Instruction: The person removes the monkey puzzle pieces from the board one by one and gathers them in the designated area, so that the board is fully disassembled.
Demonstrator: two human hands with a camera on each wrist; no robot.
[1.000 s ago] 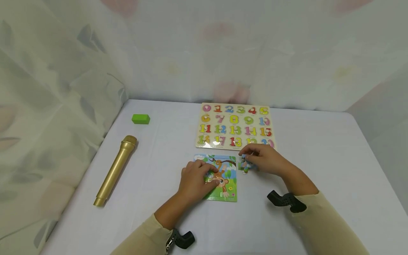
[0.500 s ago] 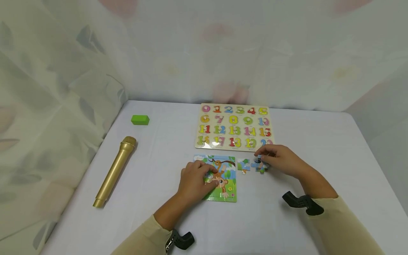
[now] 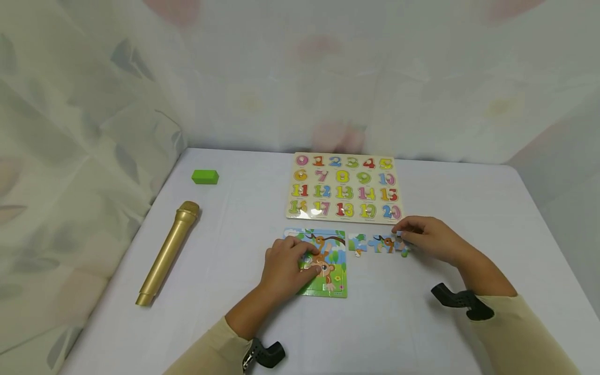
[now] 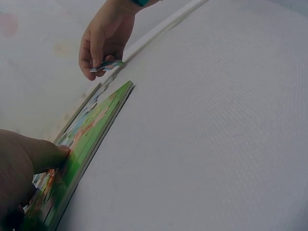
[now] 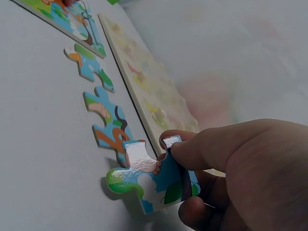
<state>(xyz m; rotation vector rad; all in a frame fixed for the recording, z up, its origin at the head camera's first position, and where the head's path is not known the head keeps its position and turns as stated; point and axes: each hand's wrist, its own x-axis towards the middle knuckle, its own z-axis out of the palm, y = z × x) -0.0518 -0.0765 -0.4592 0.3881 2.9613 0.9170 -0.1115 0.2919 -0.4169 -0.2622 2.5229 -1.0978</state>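
My left hand (image 3: 287,263) rests on a small jigsaw puzzle (image 3: 335,286) with a monkey picture. Its thumb (image 4: 50,153) presses the puzzle's face in the left wrist view. To the right, my right hand (image 3: 433,239) pinches a jigsaw piece (image 5: 161,180) between thumb and fingers. A shadow under that piece shows in the right wrist view, so it looks tilted just off the cloth. Two other jigsaw pieces lie flat in a row between puzzle and right hand: one with green leaves (image 3: 357,241), one with a brown animal (image 3: 384,244).
Behind the puzzle lies a wooden number board (image 3: 344,185) with knobbed numerals. At the left are a golden microphone (image 3: 169,252) and a green block (image 3: 204,177). A pale patterned curtain (image 3: 84,156) borders the white-clothed table (image 3: 356,333).
My right hand has moved rightward from beside the puzzle, leaving first the leafy piece and then the brown-animal piece on the table. My left hand has stayed put.
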